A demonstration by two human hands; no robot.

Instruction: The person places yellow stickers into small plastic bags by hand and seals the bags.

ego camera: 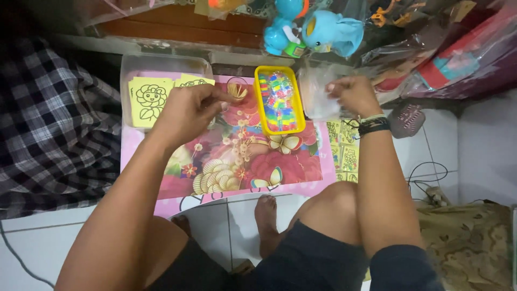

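Two bare hands are working over a low pink table [301, 186] with a bold floral top, seen from above with the person's knees and a foot at six o'clock. The left hand [188, 110] is hovering at about ten o'clock over the tabletop, fingers curled inward and pinched together; whether anything small is sitting between the fingertips is impossible to tell. Just beside it, toward nine o'clock, a clear plastic tray [164, 64] is holding yellow sheets with a flower line drawing [149, 99]. The right hand [353, 94] is sitting at about one o'clock, fingers closed around the top of a small clear plastic bag [319, 99], which is hanging beside the wrist with its dark bracelets. Between the two hands, a yellow rectangular tray [260, 102] is lying on the table, filled with packets of rainbow-coloured pieces [279, 102]. More yellow picture sheets [344, 151] are lying below the right wrist at three o'clock. At twelve o'clock, blue toy figures [323, 29] in plastic wrapping are resting beyond the table, and a checked cloth [48, 124] is lying at nine o'clock.
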